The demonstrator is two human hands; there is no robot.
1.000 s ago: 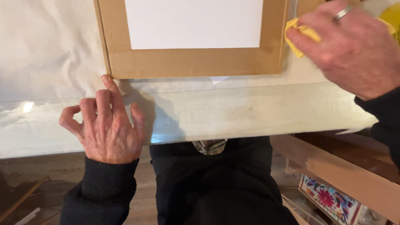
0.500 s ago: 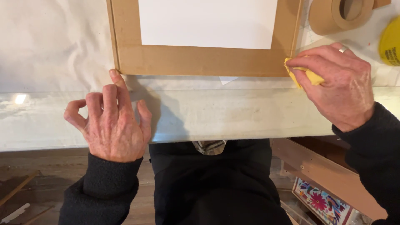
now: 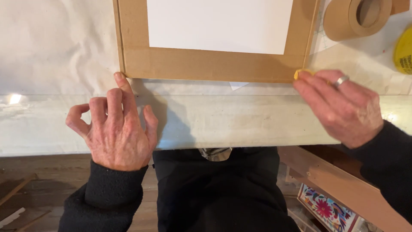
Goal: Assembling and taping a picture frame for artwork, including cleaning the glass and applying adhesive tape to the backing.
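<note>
Pin the brown cardboard frame [image 3: 214,64] at its lower-left corner with your left hand [image 3: 116,129], grip spread. Your right hand [image 3: 339,107] pinches the small yellow pad [image 3: 299,73]; press it flat along the lower-right corner.

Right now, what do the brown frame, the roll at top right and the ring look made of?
Brown frame: apparently matte cardboard or kraft board, going by its flat tan fibrous surface. Roll: likely brown paper tape, same dull tan, wound around a hollow core. Ring on the right hand: shiny silvery metal, by its glint.

tape roll [image 3: 358,17], yellow lid [image 3: 404,51]
</note>
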